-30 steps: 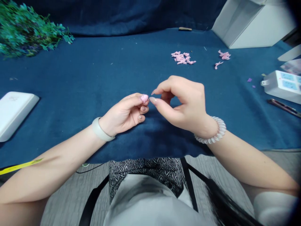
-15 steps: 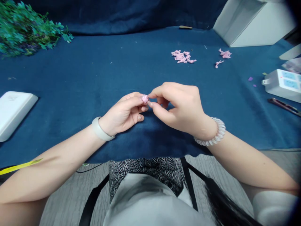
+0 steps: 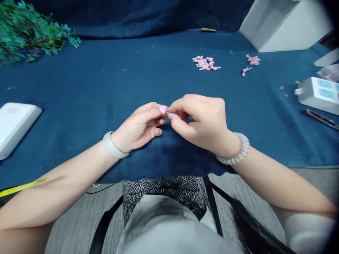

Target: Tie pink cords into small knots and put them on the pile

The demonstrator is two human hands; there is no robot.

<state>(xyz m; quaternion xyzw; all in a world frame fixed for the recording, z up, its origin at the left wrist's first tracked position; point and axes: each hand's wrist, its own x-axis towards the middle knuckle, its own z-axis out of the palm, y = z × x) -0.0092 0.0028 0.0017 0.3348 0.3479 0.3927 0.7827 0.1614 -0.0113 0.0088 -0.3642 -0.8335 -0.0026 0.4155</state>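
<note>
A small pink knotted yarn piece (image 3: 163, 109) is pinched between the thumb and forefinger of my left hand (image 3: 143, 125), above the front part of the blue cloth. The other fingers of that hand curl loosely below. My right hand (image 3: 202, 120) comes in from the right, its thumb and forefinger pressed together at the right edge of the pink piece. Whatever lies between those fingertips is too small to make out. Farther back lie a pile of pink yarn pieces (image 3: 203, 63), a smaller pink cluster (image 3: 253, 59) and a single pink piece (image 3: 246, 71).
The table wears a blue cloth (image 3: 106, 84). Green artificial plants (image 3: 34, 35) are at the back left, a white power bank (image 3: 17, 127) at the left. On the right are a white case (image 3: 319, 93), a dark slim tool (image 3: 320, 119) and a large white box (image 3: 286, 31).
My right fingertips have shifted slightly and closed at the pink piece, which looks a little turned. The left hand stays almost where it was.
</note>
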